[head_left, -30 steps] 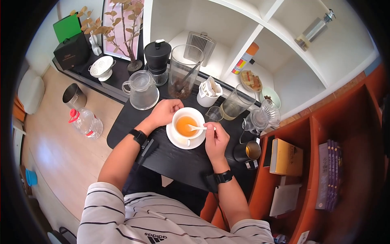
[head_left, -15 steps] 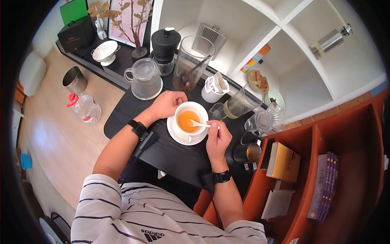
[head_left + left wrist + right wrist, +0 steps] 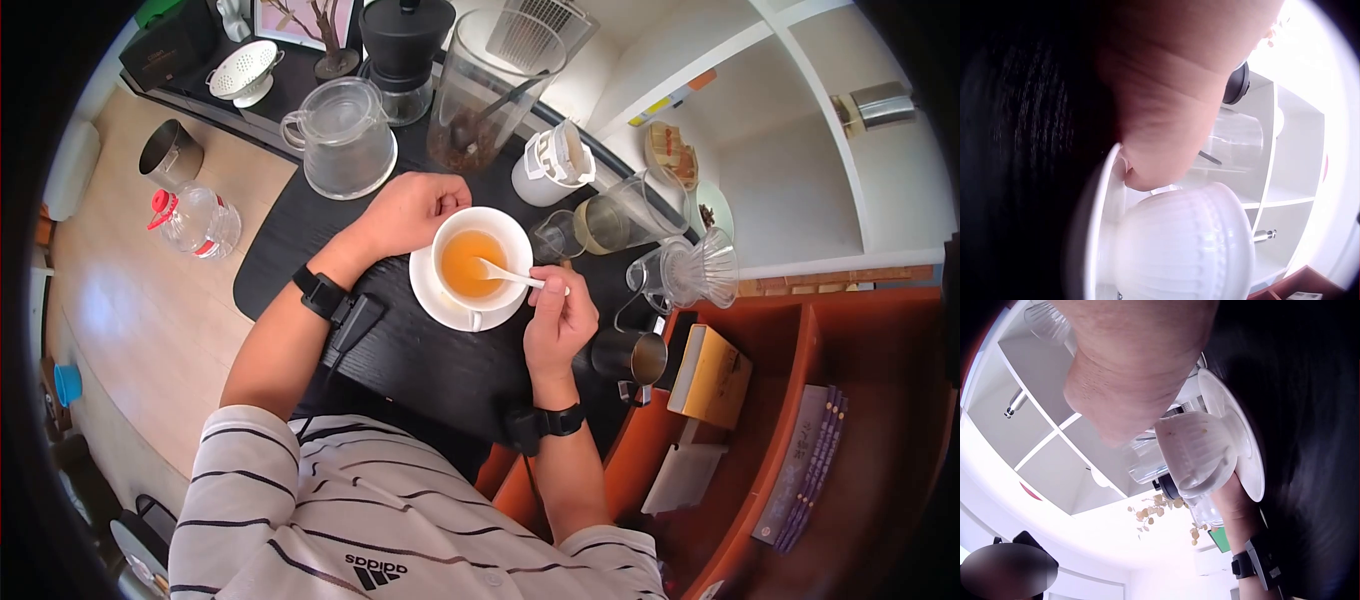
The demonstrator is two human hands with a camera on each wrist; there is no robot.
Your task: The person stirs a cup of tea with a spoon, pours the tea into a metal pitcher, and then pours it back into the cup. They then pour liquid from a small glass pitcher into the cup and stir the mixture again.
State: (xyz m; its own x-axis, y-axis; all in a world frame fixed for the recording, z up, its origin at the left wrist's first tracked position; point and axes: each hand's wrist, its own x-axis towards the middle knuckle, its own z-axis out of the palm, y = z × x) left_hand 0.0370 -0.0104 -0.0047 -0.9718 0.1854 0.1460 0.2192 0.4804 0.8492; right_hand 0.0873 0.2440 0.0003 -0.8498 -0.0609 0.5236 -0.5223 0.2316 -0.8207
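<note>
A white cup [image 3: 440, 262] of amber liquid [image 3: 462, 275] stands on a white saucer [image 3: 425, 297] near the middle of the black table. Thumb and fingers of my right hand [image 3: 560, 325] pinch the handle of a white spoon [image 3: 528, 281], whose bowl dips into the liquid. On the cup's other side, my left hand [image 3: 412, 212] has curled fingers at the saucer's edge. The left wrist view has a fingertip [image 3: 1141, 181] inside the saucer's rim, close by the fluted cup wall [image 3: 1182, 247]. The cup's handle [image 3: 1207, 481] faces my body.
Behind the cup stand a glass pot [image 3: 345, 140], a tall glass vessel [image 3: 470, 120], a black-topped grinder [image 3: 405, 45] and a white cup with a drip bag [image 3: 545, 175]. At right are a glass dripper [image 3: 700, 270] and metal pitcher [image 3: 625, 358], beside a red-brown bookshelf [image 3: 780, 350].
The head view has tilted, so the table things sit higher in the picture. Both hands stay at the cup and saucer; the spoon remains in the liquid, with its handle slanting slightly more.
</note>
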